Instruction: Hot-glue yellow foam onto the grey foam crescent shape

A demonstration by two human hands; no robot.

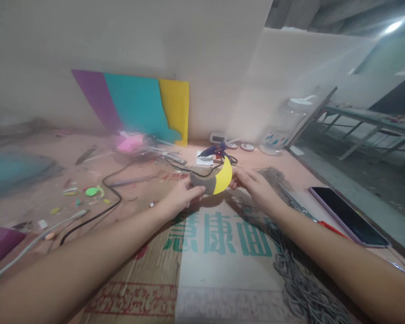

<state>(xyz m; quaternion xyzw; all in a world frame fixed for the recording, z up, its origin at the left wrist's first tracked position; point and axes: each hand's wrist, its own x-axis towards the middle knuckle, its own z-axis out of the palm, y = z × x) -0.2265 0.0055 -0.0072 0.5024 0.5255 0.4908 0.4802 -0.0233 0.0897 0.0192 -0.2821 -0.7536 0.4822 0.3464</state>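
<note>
Pink tabletop (pixel 253 159): one yellow-and-grey crescent (pixel 224 177), likely light, bendable; best held by edges. Left hand (pixel 185 195) pinches grey part (pixel 207 183); right hand (pixel 253 184) curled beside yellow, hold unclear.

Your left grip (pixel 182 194) holds a matt, rough-looking grey piece (pixel 207 183); beside it, the crescent (pixel 225 175) looks smooth and matt. Right of your right grip (pixel 253 184), the phone (pixel 347 215) has a glossy screen; nearer you, the yarn (pixel 302 281) looks dull, fibrous. Beyond, the jar (pixel 283 128) resembles clear plastic.
</note>
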